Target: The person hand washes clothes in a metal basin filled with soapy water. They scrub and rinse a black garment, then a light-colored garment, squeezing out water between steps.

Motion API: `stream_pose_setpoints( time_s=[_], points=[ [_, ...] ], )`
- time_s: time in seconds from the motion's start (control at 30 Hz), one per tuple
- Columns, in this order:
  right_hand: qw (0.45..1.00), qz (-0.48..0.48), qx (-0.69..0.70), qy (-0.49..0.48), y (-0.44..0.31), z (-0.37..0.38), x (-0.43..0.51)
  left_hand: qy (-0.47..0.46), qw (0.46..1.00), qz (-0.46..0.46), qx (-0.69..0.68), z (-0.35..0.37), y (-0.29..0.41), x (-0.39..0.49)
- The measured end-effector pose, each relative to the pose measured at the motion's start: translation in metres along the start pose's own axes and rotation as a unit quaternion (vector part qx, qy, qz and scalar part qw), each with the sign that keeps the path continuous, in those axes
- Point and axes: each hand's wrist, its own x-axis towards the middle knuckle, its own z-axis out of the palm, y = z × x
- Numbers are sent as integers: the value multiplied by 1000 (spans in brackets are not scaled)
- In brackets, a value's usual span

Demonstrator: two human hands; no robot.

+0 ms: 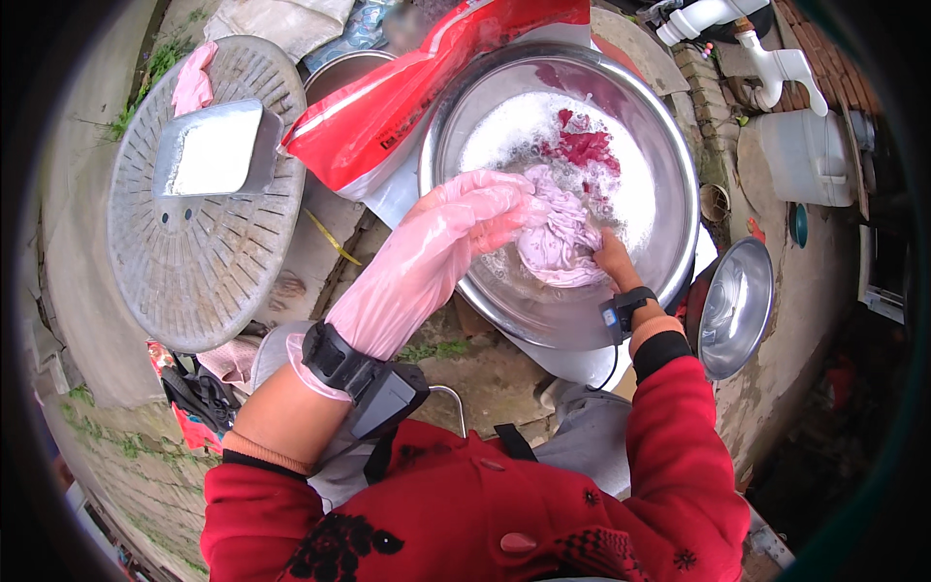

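A wide stainless steel basin (556, 316) stands before me with soapy water and white suds (502, 131) in it. My left hand (484, 214), in a thin pink glove, pinches one side of a wet, bunched pale lilac cloth (556, 240). At the cloth's other side, my bare right hand (617, 258) grips its lower right edge. The cloth lies partly in the water, with folds between both hands. Beyond it, a dark red cloth (593, 151) shows through the suds, mostly submerged. My left fingertips are partly hidden by the glove's folds.
A large red and white plastic bag (385, 109) leans against the basin's left rim. Further left, a slatted plastic stool or table top (211, 269) holds a metal tray (211, 153) and a pink glove (195, 76). On the right are an empty metal bowl (738, 305) and a white tap (782, 69).
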Motion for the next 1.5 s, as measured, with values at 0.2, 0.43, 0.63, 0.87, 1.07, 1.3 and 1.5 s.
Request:
stream_pose_setpoints(
  time_s=[0.2, 0.43, 0.63, 0.87, 1.07, 1.3, 1.5],
  points=[
    [983, -64, -163, -51, -2, 6, -17, -6, 1000, -1, -15, -1, -6, 4],
    [915, -105, 370, -125, -58, -56, -60, 5, 1000, 9, -22, -7, -5, 6],
    [754, -240, 609, -51, -129, -175, -141, -14, 999, 32, -38, -9, -4, 6],
    [602, -406, 685, -62, -142, -270, -197, -30, 997, 54, -52, -12, 3, 0],
    [648, -207, 732, -33, -107, -250, -158, -25, 995, 55, -78, -7, 1, -1],
    [801, 192, 550, -142, -75, -64, -98, -39, 995, 63, -63, -12, -4, 5],
    [923, -18, 381, -41, -107, -135, -125, -27, 995, 61, -76, -10, -9, 11]
  ],
)
